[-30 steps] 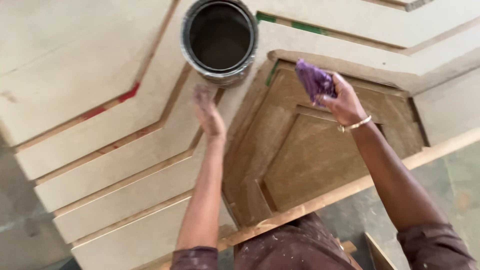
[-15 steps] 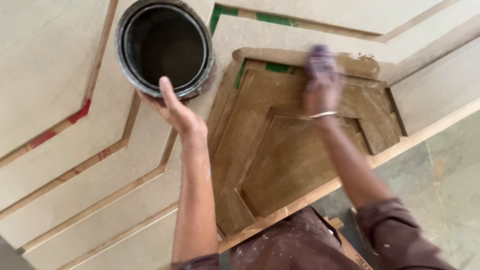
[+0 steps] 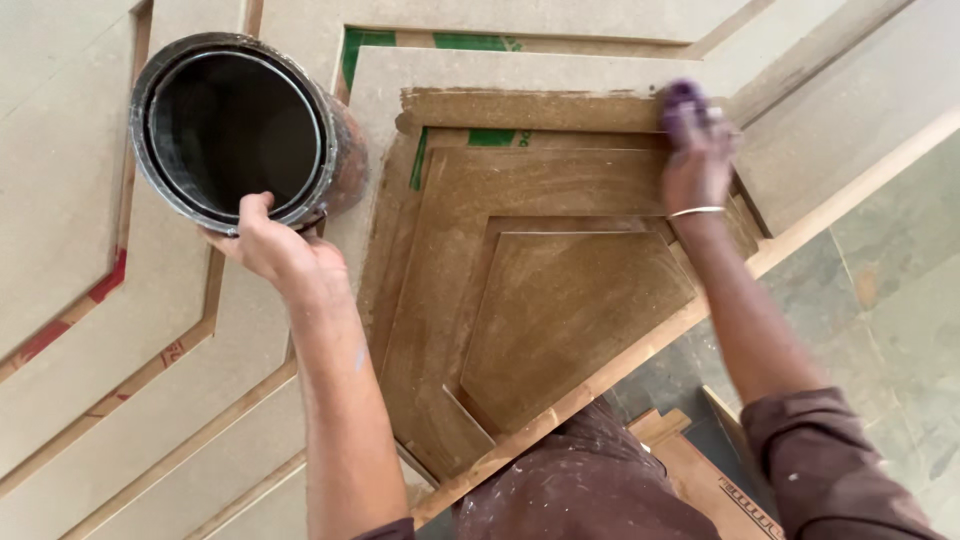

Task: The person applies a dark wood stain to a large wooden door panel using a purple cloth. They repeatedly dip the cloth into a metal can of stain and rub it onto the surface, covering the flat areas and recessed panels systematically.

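Since half a second ago the left hand (image 3: 268,245) has closed its fingers over the near rim of the round metal can (image 3: 240,130). The right hand (image 3: 695,160), fingers pressed together on a purple rag (image 3: 682,100), has slid right of the can along the stained brown panel (image 3: 540,290).

A single head-worn camera looks almost straight down, from close above, onto a grooved fibreboard panel (image 3: 560,70). The person's own arms enter from the bottom edge. The panel's right edge runs diagonally, with stone floor (image 3: 890,290) showing beyond it at right.
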